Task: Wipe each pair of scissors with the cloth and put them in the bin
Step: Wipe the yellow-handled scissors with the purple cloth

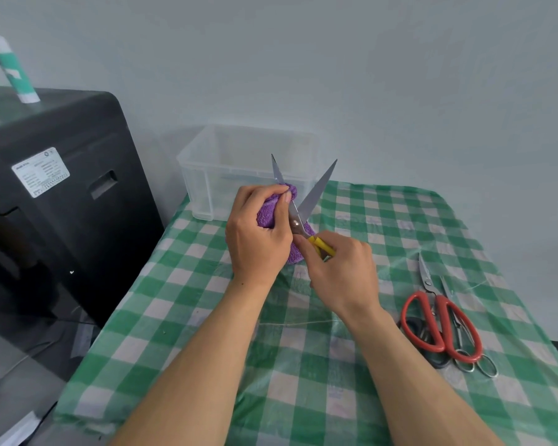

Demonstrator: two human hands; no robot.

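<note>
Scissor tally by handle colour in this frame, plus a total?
Yellow-handled scissors: 1, held, purple cloth on one blade
Red-handled scissors: 1, in the pile at right
Black-handled scissors: 1, under the red pair
Bare-metal scissors: 1, same pile
Total: 4 visible; contents of the bin too hazy to count.

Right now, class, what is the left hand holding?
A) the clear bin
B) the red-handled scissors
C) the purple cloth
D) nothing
C: the left hand grips the purple cloth around one blade of the yellow-handled scissors, whose handles the right hand holds.
</note>
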